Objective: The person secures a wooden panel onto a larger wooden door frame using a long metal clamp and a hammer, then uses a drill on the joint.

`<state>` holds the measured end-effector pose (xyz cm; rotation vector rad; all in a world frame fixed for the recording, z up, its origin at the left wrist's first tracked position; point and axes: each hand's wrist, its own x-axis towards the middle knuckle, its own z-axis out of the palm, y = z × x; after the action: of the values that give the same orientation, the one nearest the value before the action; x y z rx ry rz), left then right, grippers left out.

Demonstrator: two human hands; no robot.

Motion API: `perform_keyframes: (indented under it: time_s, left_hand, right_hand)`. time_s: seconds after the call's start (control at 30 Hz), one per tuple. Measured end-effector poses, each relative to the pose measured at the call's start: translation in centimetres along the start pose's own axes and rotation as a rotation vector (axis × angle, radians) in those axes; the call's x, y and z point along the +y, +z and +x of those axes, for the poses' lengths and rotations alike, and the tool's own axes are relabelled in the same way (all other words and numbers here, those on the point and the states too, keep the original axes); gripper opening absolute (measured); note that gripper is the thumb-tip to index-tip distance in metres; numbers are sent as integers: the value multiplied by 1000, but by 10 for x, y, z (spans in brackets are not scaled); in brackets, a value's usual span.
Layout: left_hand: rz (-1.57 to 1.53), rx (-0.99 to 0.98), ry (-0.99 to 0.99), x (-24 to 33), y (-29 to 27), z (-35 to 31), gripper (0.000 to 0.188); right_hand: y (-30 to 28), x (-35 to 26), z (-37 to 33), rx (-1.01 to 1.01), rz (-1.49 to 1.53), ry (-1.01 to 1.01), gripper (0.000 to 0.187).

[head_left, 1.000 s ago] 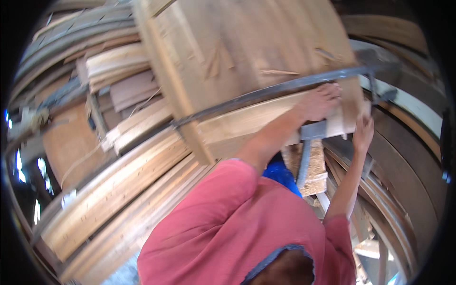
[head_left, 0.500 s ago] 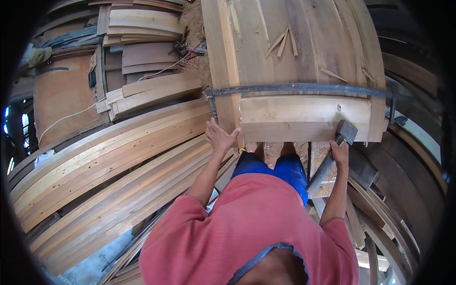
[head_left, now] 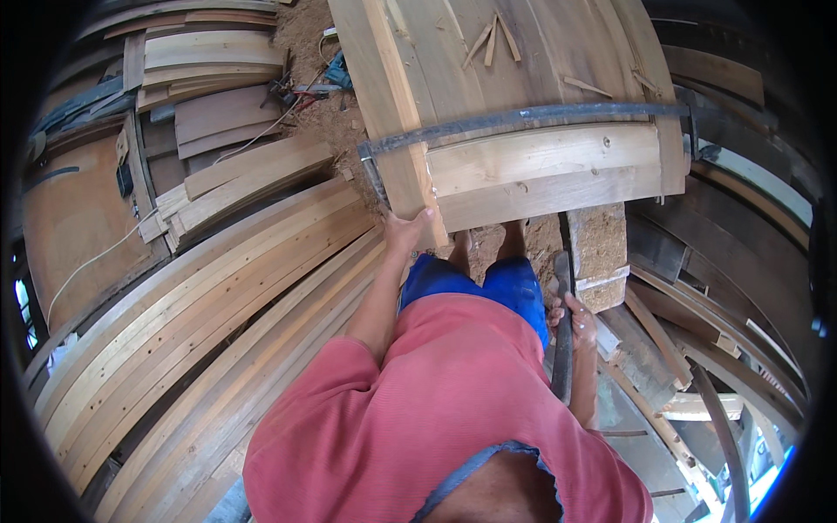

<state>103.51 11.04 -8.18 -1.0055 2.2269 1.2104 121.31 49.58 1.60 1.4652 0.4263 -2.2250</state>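
Note:
A wide wooden panel (head_left: 514, 65) of joined boards lies before me, with a paler crosswise board (head_left: 558, 157) along its near end. A long metal bar clamp (head_left: 532, 115) spans it from side to side. My left hand (head_left: 406, 232) grips the panel's near left corner, thumb on the near edge and fingertips by the clamp's end, partly hidden. Off the panel's near edge, by my right thigh, my right hand (head_left: 577, 321) is wrapped round the handle of a hammer (head_left: 562, 349). The hammer is roughly upright in the picture, and its head is hard to make out.
Thin wood slivers (head_left: 491, 42) lie on the panel. Long planks (head_left: 200, 296) are stacked at my left, with shorter boards (head_left: 253, 187) beyond them. A blue power tool (head_left: 337, 70) and a cable sit on the sawdust. Offcuts (head_left: 671, 349) crowd the right side.
My right hand has drawn the hammer back from the panel's near edge toward my body and turned it. My left hand has closed on the panel's corner. The view has shifted.

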Motion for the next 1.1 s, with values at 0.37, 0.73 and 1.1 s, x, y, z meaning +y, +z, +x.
perform_keyframes:
  time_s: [0.37,0.73,1.1]
  left_hand:
    - [-274,-110,59,-4,1,5,49]
    - [-166,-125,76,-27,1,23,73]
    - [306,181,218,-25,1,16,121]
  right_hand:
    - [-7,83,69,551,253,-114,13]
    - [51,57,71,22,-6,-32,23]
    - [-40,53,36,253,-362,28,18]
